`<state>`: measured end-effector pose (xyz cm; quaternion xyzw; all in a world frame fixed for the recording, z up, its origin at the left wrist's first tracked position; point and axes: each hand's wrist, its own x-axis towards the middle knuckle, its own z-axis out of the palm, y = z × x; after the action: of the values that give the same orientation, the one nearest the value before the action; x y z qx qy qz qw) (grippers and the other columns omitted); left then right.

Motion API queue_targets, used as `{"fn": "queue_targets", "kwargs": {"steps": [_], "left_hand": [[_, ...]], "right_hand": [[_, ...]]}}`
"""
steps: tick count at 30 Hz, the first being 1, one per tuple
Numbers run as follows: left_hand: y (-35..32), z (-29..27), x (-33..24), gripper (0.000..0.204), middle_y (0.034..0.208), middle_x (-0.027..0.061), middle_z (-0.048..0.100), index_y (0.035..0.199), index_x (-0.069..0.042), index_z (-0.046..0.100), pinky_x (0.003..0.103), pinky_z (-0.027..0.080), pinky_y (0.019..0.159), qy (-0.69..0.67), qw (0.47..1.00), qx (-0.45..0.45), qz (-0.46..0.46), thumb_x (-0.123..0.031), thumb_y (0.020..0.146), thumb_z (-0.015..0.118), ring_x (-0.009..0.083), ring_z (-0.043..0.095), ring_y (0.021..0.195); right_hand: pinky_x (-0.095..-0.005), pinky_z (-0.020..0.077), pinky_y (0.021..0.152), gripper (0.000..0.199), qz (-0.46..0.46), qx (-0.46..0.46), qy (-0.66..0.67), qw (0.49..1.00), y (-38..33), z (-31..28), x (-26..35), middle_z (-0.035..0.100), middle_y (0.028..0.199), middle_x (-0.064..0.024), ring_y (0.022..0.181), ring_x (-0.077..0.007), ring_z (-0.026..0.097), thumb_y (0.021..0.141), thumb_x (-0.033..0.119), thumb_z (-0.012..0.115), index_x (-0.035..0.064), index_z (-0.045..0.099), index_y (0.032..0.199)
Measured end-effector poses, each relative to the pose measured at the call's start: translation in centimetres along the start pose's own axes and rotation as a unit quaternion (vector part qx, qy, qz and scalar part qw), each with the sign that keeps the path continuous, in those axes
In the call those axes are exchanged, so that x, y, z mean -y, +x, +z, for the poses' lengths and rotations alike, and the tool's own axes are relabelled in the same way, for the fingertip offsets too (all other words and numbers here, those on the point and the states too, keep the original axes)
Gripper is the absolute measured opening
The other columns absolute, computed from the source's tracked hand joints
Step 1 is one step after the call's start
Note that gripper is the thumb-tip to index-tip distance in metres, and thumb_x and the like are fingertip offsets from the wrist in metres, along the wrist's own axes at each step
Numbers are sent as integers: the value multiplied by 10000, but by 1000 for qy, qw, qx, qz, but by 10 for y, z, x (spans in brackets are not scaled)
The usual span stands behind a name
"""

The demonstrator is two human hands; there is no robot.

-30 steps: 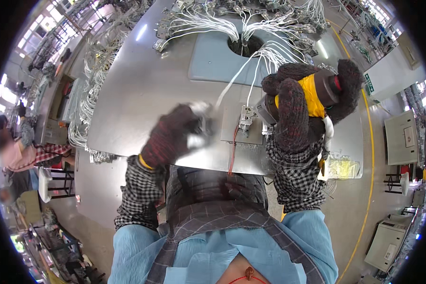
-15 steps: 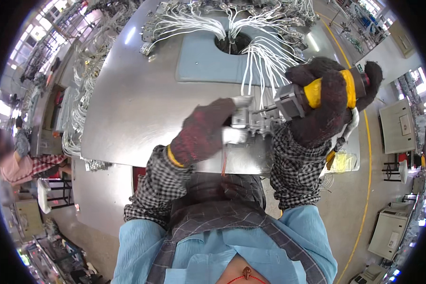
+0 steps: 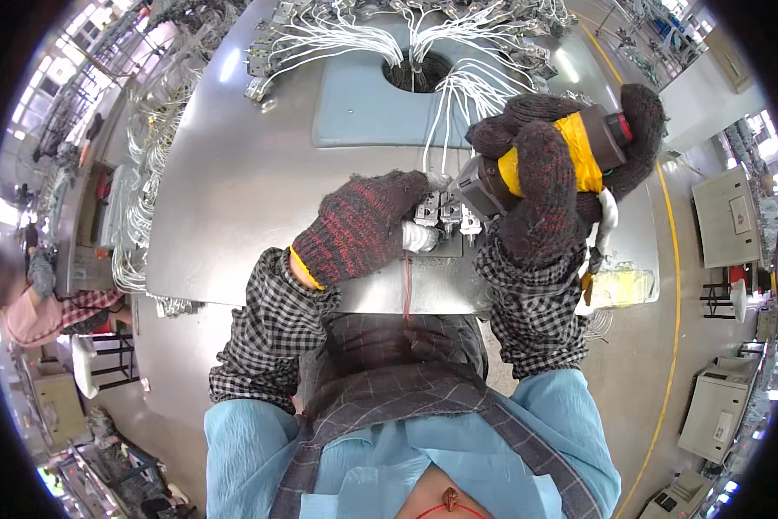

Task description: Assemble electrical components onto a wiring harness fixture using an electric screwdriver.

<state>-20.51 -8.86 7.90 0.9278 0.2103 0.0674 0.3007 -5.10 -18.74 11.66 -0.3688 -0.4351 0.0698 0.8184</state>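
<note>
Head view gives me both gloved hands close together at the near edge of the metal worktable. My left hand, in a dark knit glove flecked with red, is curled over a small cluster of metal connector blocks, fingertips pressing down on the piece; I can see the white fingertip coating right against the blocks. My right hand is wrapped tight around a power screwdriver, the one with a yellow band and a dark body with a red cap at the rear. Its grey nose angles down and to the left, meeting the blocks just beside my left fingertips. White wires run from the blocks up toward the round hole in the blue-grey mat at the table's centre, where many more white wire bundles fan out to fittings along the far edge. A thin reddish cord hangs off the near table edge below the blocks. Off to my far left another person in a checked sleeve sits well apart from me
</note>
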Motion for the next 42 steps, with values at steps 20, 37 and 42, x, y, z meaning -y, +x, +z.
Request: {"fn": "queue_targets", "kwargs": {"steps": [20, 37, 42], "left_hand": [[-5, 30, 23, 769, 1067, 92, 725, 1445, -93, 546, 339, 566, 859, -426, 902, -67, 12, -213, 766, 885, 170, 700, 951], [34, -8, 38, 548, 1264, 136, 653, 1392, -9, 533, 359, 550, 952, -353, 926, 18, 132, -169, 912, 744, 205, 640, 1149], [130, 7, 80, 359, 913, 19, 582, 1148, -45, 622, 318, 550, 787, -669, 739, -21, -76, -366, 998, 683, 155, 602, 826]], "right_hand": [[-367, 600, 594, 730, -113, 100, -72, 986, -5, 3, -16, 663, 931, -154, 675, -231, 669, 916, 37, 687, 118, 272, 1510], [-442, 539, 716, 399, 75, -105, 281, 951, 72, -160, -44, 605, 958, -113, 804, -250, 599, 954, 137, 675, 237, 525, 1310], [-455, 552, 613, 416, 149, -134, 284, 938, 75, -162, -56, 603, 957, -144, 720, -269, 615, 964, 187, 658, 225, 471, 1333]]}}
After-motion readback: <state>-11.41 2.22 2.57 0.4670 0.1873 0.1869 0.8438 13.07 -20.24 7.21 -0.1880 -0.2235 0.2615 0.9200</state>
